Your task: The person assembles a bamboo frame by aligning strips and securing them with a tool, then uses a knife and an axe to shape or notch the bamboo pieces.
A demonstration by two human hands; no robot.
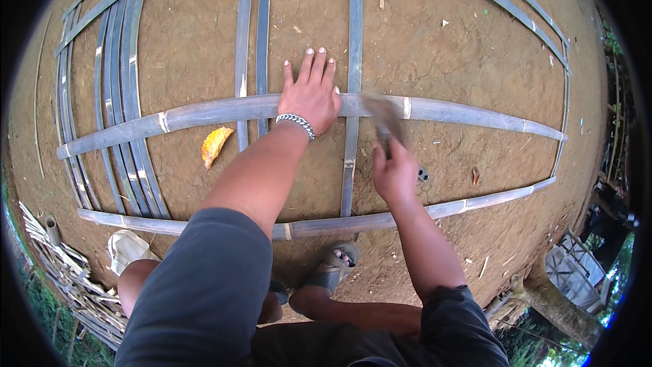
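Note:
My left hand (311, 92) lies flat with fingers stretched out over a long split bamboo pole (217, 113) that runs crosswise on the ground. A chain bracelet is round its wrist. Closed round the handle of a hammer (387, 122), my right hand (396, 173) is just on the near side of the same pole. The hammer's head is smeared by motion, close to the pole and right of a thin bamboo strip (355, 34). That strip passes under the pole and reaches a nearer bamboo pole (326, 228). Whether the hammer touches the pole I cannot tell.
Several bamboo strips (122, 95) lie side by side at the left, with two more strips (263, 27) near the middle. A yellow leaf (216, 146) rests on the bare earth. Behind my right hand is a small dark metal object (423, 175). Split sticks (75, 265) are piled lower left.

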